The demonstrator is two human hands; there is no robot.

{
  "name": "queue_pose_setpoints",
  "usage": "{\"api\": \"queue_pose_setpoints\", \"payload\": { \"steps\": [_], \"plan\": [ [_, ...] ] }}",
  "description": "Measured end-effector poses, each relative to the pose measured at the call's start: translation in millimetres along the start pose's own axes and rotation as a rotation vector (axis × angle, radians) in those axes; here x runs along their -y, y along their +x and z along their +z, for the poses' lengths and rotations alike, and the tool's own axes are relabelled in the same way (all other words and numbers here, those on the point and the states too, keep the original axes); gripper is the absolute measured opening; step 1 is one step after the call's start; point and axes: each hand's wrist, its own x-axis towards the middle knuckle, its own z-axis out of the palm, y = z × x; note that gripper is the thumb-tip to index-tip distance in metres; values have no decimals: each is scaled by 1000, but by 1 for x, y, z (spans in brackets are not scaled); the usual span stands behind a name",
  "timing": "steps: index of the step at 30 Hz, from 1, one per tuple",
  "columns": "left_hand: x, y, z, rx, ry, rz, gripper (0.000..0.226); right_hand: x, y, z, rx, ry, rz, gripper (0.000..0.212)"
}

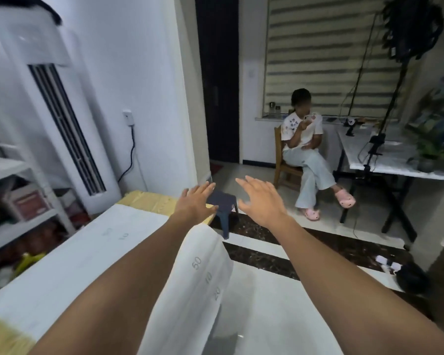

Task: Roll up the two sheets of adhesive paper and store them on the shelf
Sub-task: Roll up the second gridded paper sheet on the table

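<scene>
Over the far corner of the table [149,199], the left hand's fingers [203,189] reach forward, straight and only slightly apart, palm down. Whether they touch the surface cannot be told. The left hand [194,202] holds nothing. Just to its right, the right hand [260,201] is stretched out past the table's side, above the floor. Its fingers [246,184] are fanned and relaxed, and it holds nothing either.

Beneath the left forearm the paper [92,252] lies unrolled, white and smooth, covering most of the yellow tabletop. Its right part droops over the table's side in a soft curve, between the two forearms. Whether this is one sheet or two laid together cannot be told.

Grey printed numbers run down the hanging part: 50, 10, 20. Fainter digits on the flat part seem to read 50 and 10.

Beyond the hands stands a dark stool [222,201]. A white shelf [8,167] holding boxes stands at the left, and a person [301,139] sits on a wooden chair further back.
</scene>
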Motion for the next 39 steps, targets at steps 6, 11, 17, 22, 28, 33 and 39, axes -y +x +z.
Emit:
{"api": "queue_pose_setpoints", "payload": {
  "steps": [6,11,17,22,28,33,39],
  "plan": [
    [9,9,17,27,-27,-248,69,-15,52,24,49,81,-237,58],
    [12,2,31,38,-27,-454,69,-22,85,51,106,154,-398,59],
    [16,-31,52,82,-30,-653,68,11,91,91,200,228,-553,59],
    [37,-61,63,93,1,-784,67,47,88,121,256,298,-646,58],
    [74,-86,88,109,-30,-933,67,83,100,158,298,324,-752,57],
    [97,-90,107,92,-78,-1025,67,108,120,181,314,318,-856,56],
    [115,-96,128,121,-109,-1108,67,129,141,207,352,310,-909,57]
  ]
}}
